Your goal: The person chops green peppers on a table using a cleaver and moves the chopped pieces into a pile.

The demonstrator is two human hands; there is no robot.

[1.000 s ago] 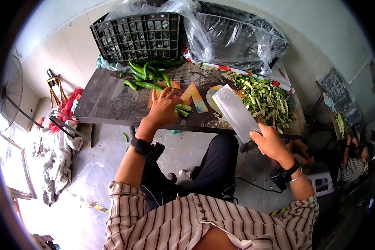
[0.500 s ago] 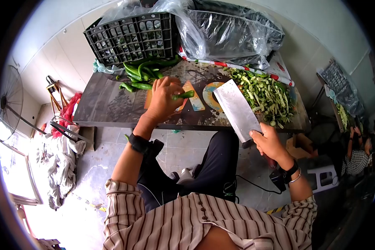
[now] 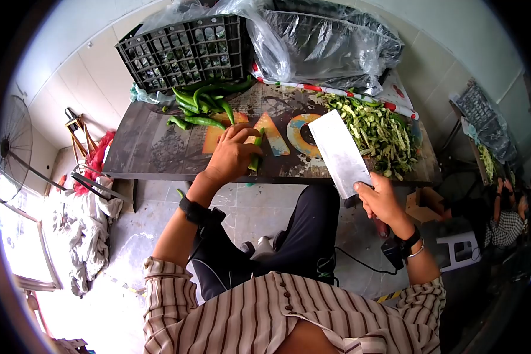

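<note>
My left hand [image 3: 232, 154] is over the front part of the table, its fingers curled over one green chili pepper [image 3: 256, 152], which stands nearly lengthwise to me against the tabletop. My right hand [image 3: 384, 203] grips the handle of a cleaver [image 3: 340, 151]; the broad blade slants up and left, its flat side facing me. Right of the blade spreads a heap of cut green peppers [image 3: 374, 131]. Beyond my left hand lies a pile of whole green chili peppers [image 3: 209, 101].
A black plastic crate [image 3: 186, 50] and a second crate under clear plastic [image 3: 336, 50] stand along the back of the dark table [image 3: 147, 147]. A fan [image 3: 12, 144] and grey cloth [image 3: 85, 230] are at the left. Another person [image 3: 504, 227] sits far right near a white stool [image 3: 459, 251].
My left hand has come down toward the table's front edge, and the pepper in it has turned from sideways to lengthwise. The cleaver has barely moved.
</note>
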